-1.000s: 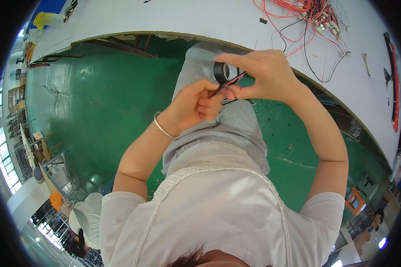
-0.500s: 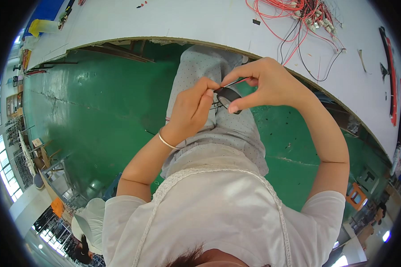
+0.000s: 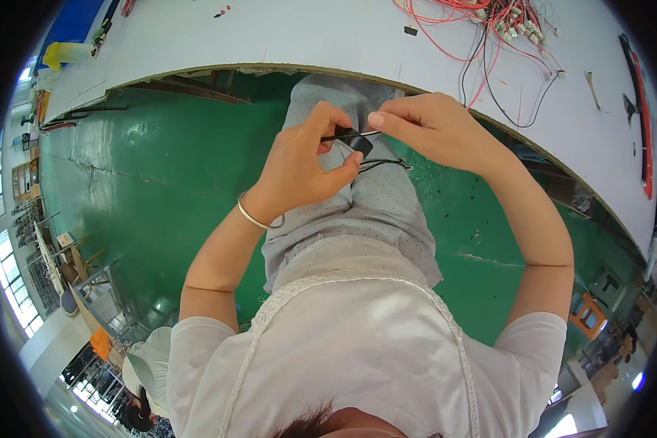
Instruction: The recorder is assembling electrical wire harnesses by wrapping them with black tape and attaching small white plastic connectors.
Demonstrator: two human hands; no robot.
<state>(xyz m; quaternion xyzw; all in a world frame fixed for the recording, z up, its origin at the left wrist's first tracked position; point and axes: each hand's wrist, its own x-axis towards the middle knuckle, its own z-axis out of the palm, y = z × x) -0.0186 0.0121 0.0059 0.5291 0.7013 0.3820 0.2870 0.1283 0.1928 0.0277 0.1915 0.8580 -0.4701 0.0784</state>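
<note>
My left hand (image 3: 304, 164) is closed around a black roll of tape (image 3: 359, 143), with its thumb along the lower side. A thin black wire (image 3: 337, 136) runs across the roll and on toward my right hand (image 3: 434, 131). The thumb and fingers of that hand are pinched together at the wire's paler end, just right of the roll. Below the roll, several dark wire ends (image 3: 383, 162) hang over my lap. How the wire and tape meet is partly hidden by my fingers.
Beyond my knees stands a white table (image 3: 270, 36) with a rough, curved-looking edge. On it lie a tangle of red wires (image 3: 474, 18) with white connectors, a small black piece (image 3: 410, 31) and a yellow-ended container (image 3: 62, 55). Red and black strips (image 3: 644, 124) lie at right.
The tape roll has passed from my right hand into my left. My left hand has opened wider around it, and my right fingers have closed at the wire.
</note>
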